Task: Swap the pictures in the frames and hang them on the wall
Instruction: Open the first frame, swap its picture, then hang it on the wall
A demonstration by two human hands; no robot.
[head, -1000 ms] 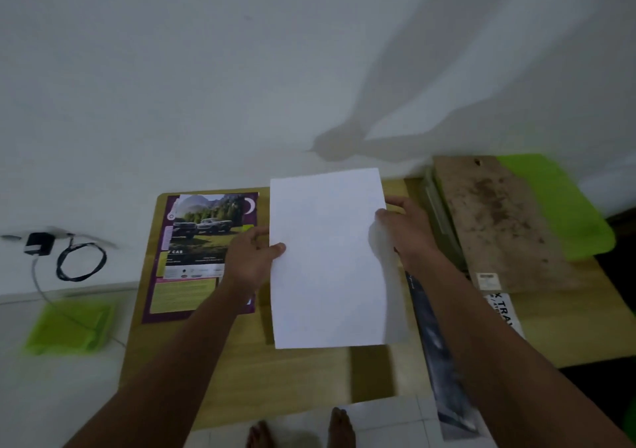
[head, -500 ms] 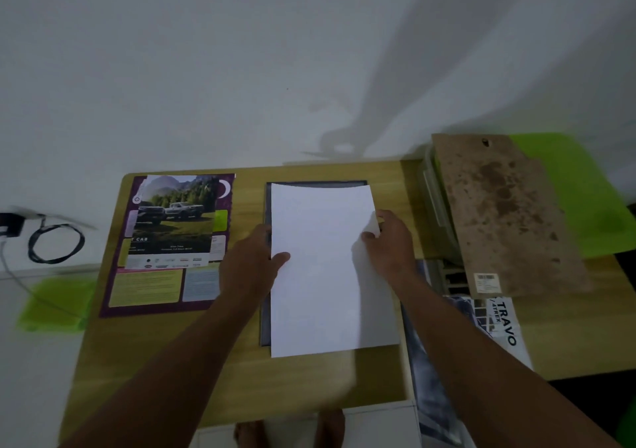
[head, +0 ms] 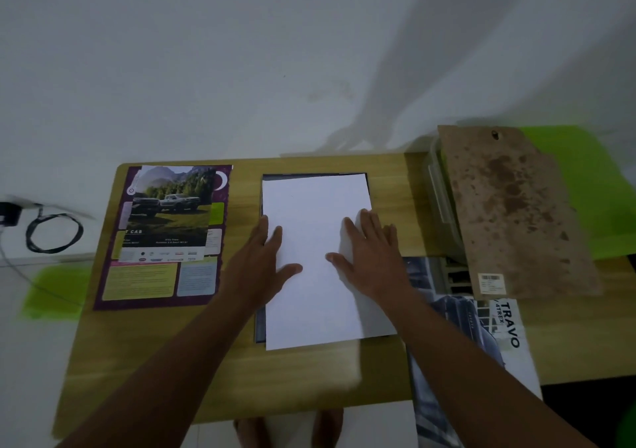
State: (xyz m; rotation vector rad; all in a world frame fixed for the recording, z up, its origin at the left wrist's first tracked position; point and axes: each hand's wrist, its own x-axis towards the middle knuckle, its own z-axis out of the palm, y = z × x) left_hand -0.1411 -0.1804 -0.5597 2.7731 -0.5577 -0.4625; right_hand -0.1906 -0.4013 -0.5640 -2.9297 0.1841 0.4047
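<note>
While pressing palm-down on the white sheet [head: 316, 227] with left hand [head: 265, 262] and right hand [head: 373, 258], gripping nothing — fingers [head: 370, 222] straight, lightly spread, flat on the paper. Looks like the refill step: seating a picture, probably face down, into the dark frame [head: 261, 323] lying on the tabletop [head: 292, 385] directly beneath. Not seated yet: overhangs the frame's near edge and sits a touch skewed, leaving a dark strip bare along the left and far sides. Calls next for sliding the sheet away from the body and squaring it to the frame, then reaching right for the brown backing board [head: 509, 213], resting on what looks like a second frame [head: 442, 200], to close things up. Further left, untouched, a truck poster [head: 168, 213] on a purple sheet [head: 148, 286]. Beyond, no frame up on the visible wall [head: 241, 69].

Compared with a second ago: then held clear of the tabletop, pinched at both side edges; half a second ago coming down onto the frame — now laid down and released, both hands opened flat over it.
</note>
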